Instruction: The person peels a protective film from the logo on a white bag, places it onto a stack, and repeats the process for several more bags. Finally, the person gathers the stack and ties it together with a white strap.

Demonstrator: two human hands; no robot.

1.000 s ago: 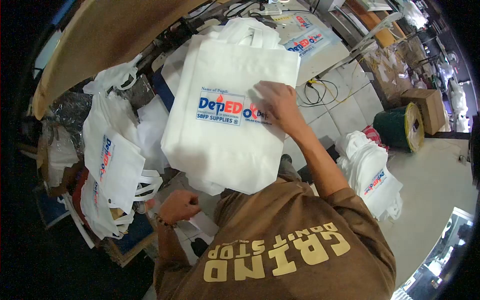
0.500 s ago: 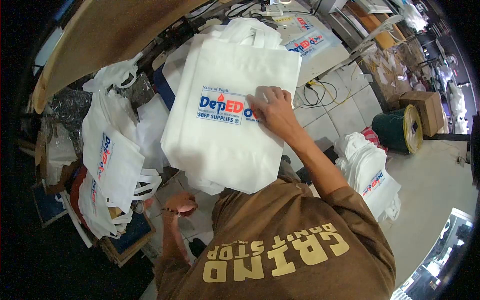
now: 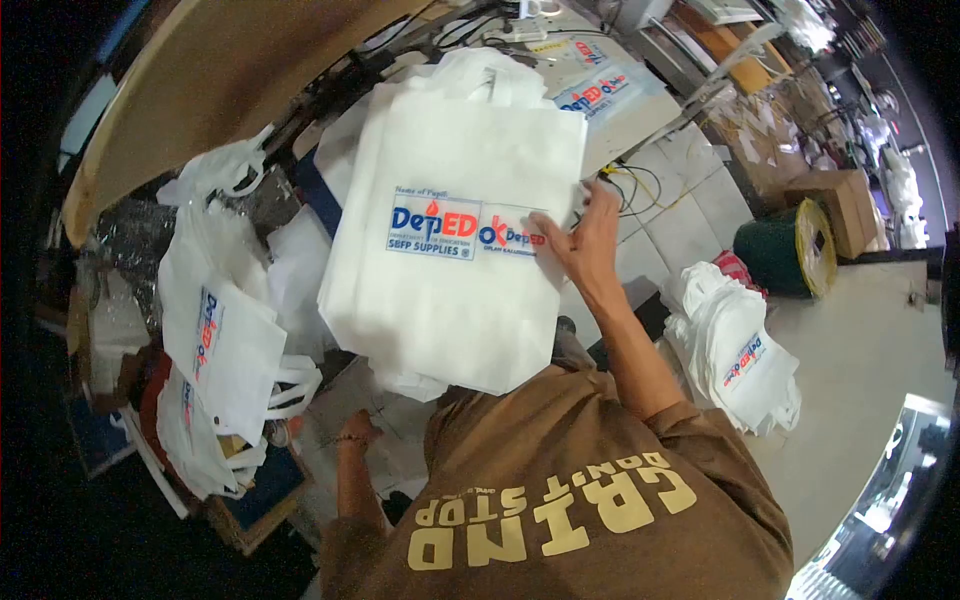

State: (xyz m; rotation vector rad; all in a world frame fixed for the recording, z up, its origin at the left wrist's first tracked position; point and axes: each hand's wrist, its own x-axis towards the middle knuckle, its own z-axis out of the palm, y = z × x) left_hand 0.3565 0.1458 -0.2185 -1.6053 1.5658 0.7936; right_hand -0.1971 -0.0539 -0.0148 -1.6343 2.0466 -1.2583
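A stack of white fabric tote bags [image 3: 450, 320] with blue and red DepED print lies in front of me, handles at the far end. At the stack's right edge is my right hand [image 3: 588, 240]. Its thumb reaches over the printed top bag, while the other fingers stand apart from it, beyond the edge. My left hand [image 3: 360, 428] hangs low over the floor, left of my body and below the stack. Its fingers are too small and blurred to make out, and I see nothing in it.
More printed white bags [image 3: 235, 350] hang in a bunch at the left, and another bundle [image 3: 730, 345] lies at the right. Beyond it stand a green spool [image 3: 790, 250] and a cardboard box [image 3: 840, 205]. Cables [image 3: 635, 190] lie on the tiled floor. A curved brown board [image 3: 200, 90] rises upper left.
My right hand has slid right, off the print to the stack's edge, and its fingers have spread. My left hand has drawn slightly left and down. The view has shifted a little.
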